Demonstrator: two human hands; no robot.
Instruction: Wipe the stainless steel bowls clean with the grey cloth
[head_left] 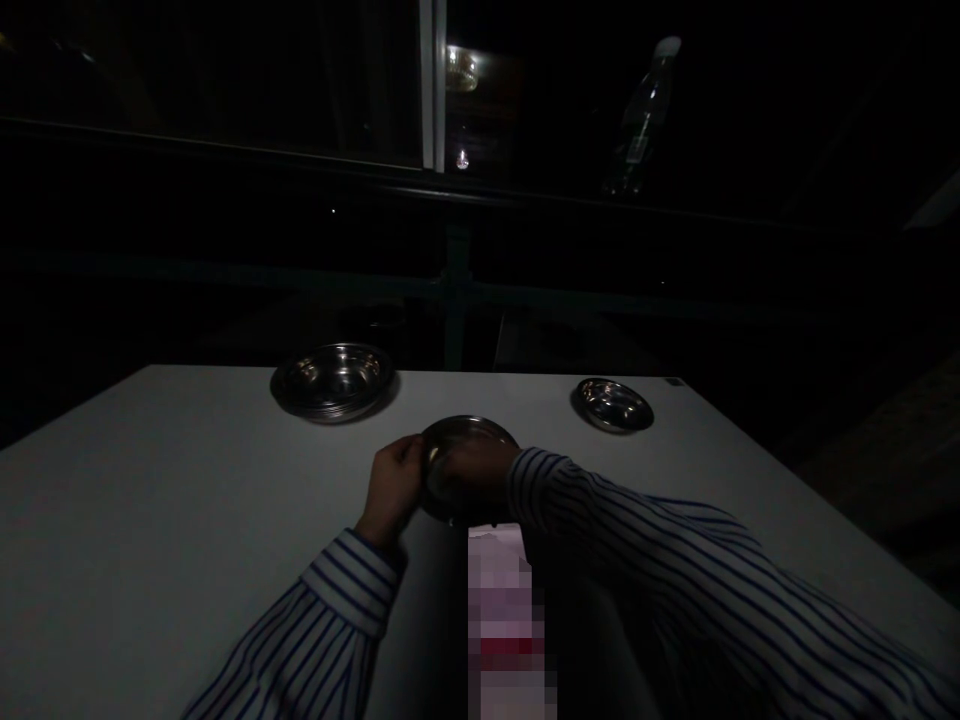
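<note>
One bowl (459,430): left hand (393,487) pinches its edge at nine o'clock; right hand (480,466) inside, grip can't tell. Bowl could skid if left pinch slackens.

In very dim light, a white table (187,480) stands before dark window panes (225,70) divided by a pale vertical frame (433,90), with a small bright glint (462,160) showing just right of that frame.
</note>
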